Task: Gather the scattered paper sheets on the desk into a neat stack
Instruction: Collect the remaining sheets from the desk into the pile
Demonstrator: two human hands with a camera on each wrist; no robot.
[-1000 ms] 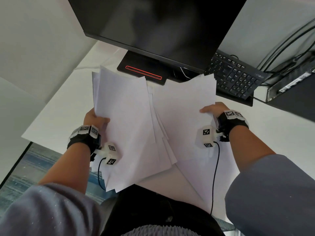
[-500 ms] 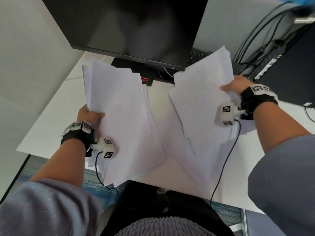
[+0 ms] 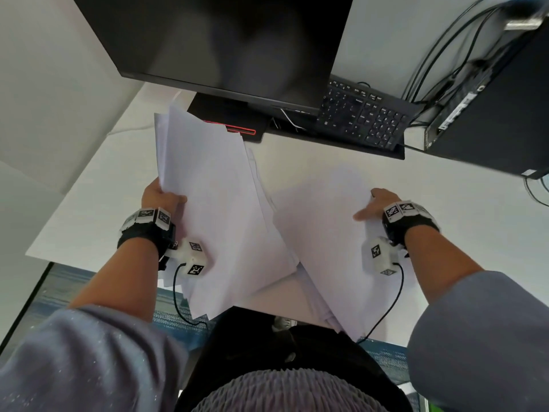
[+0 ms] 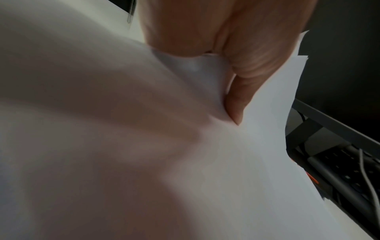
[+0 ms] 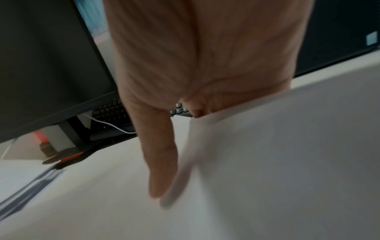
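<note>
both forearms reach forward, sleeves pushed up, wrists banded. the left hand [image 3: 160, 196] has its thumb curled over a sheaf of paper [image 3: 214, 203], pinching it. the right hand [image 3: 375, 203] pinches a second sheaf [image 3: 320, 233], thumb on top.

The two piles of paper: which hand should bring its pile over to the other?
Probably the right hand. Its pile of sheets looks smaller and lies low by the desk, while the left hand grips the bigger pile, tilted up.
</note>
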